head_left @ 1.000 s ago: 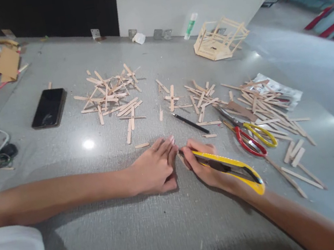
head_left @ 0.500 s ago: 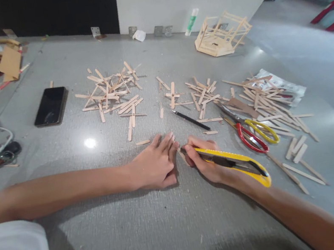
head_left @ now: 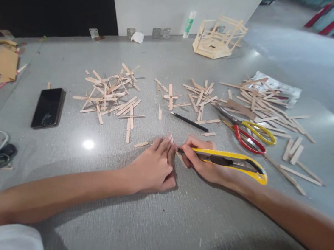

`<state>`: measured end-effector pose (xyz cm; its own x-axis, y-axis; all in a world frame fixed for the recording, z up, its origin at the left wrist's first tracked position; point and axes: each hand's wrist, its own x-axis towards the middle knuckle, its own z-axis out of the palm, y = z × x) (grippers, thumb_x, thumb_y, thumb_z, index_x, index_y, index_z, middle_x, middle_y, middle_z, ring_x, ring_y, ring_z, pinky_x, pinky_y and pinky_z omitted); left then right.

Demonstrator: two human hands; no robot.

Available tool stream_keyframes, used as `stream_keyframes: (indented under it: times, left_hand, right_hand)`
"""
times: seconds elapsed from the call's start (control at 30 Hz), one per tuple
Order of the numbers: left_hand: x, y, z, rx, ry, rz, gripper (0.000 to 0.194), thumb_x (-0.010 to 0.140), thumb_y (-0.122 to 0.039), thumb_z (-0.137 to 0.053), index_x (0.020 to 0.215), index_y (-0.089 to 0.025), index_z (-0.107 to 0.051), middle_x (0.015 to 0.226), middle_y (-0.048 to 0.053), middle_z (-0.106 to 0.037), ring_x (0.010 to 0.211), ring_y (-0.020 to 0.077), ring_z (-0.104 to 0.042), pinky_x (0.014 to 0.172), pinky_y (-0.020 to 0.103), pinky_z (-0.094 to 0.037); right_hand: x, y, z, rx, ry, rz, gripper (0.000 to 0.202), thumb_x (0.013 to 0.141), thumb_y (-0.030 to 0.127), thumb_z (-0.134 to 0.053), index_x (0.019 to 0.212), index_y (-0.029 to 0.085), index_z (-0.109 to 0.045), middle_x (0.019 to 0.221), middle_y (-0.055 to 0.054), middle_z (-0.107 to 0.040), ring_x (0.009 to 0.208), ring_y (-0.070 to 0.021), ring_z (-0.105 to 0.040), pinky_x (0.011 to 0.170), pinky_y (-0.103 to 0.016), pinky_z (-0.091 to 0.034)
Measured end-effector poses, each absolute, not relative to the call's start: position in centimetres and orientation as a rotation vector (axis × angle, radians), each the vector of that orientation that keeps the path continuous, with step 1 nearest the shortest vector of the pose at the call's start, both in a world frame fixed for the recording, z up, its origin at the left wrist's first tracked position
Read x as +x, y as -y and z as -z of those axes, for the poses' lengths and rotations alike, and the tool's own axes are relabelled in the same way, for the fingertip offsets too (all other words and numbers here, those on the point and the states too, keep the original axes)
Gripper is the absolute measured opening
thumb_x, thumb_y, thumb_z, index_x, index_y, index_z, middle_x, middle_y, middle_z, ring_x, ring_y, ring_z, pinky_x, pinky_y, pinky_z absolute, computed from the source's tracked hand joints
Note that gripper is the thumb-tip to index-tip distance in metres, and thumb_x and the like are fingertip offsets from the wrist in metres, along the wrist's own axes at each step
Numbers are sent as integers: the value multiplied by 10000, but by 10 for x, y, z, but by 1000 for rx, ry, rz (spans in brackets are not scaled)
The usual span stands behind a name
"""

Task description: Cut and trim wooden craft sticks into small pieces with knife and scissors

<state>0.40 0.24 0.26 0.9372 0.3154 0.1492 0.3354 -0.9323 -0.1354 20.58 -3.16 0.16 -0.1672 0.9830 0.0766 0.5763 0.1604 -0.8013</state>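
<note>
The right hand (head_left: 204, 163) grips the yellow knife (head_left: 230, 161) closed-fisted, blade pointing to 9 o'clock. The left hand (head_left: 155, 168) lies flat, fingers extended, seemingly pinning a barely visible stick; cutting cleanly likely needs fingertips kept off the blade's line.

A grey speckled surface (head_left: 125, 236) carries heaps of wooden sticks (head_left: 110, 94), a black phone (head_left: 48, 107) off to the left, a black pencil (head_left: 190, 122), red-and-yellow scissors (head_left: 249, 134), a stick-built frame (head_left: 218, 37) far back, and cardboard scraps (head_left: 6, 63) at the far left.

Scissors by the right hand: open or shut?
Shut. The scissors lie flat on the table; red and yellow handle loops sit side by side, blades together pointing away.
</note>
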Motion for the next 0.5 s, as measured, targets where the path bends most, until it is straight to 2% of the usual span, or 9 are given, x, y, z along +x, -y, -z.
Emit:
stream_keyframes:
  times: [0.3, 0.5]
  left_hand:
    - [5, -2, -1, -2918, 512, 221, 695, 941, -480, -438, 1272, 111, -598, 1289, 309, -615, 1351, 421, -452, 1129, 485, -257]
    - [5, 0, -3, -2907, 550, 107, 751, 955, -486, -401, 1351, 143, -513, 1342, 312, -578, 1400, 432, -385, 1147, 507, -229]
  right_hand:
    - [204, 32, 1, -1516, 1900, -758, 373, 1012, 405, -432, 677, 249, -382, 521, 65, -489, 453, -129, -448, 566, -330, -386]
    - [205, 33, -4, -1465, 2000, -733, 343, 1011, 380, -415, 693, 258, -380, 530, 58, -472, 451, -132, -425, 520, -314, -357]
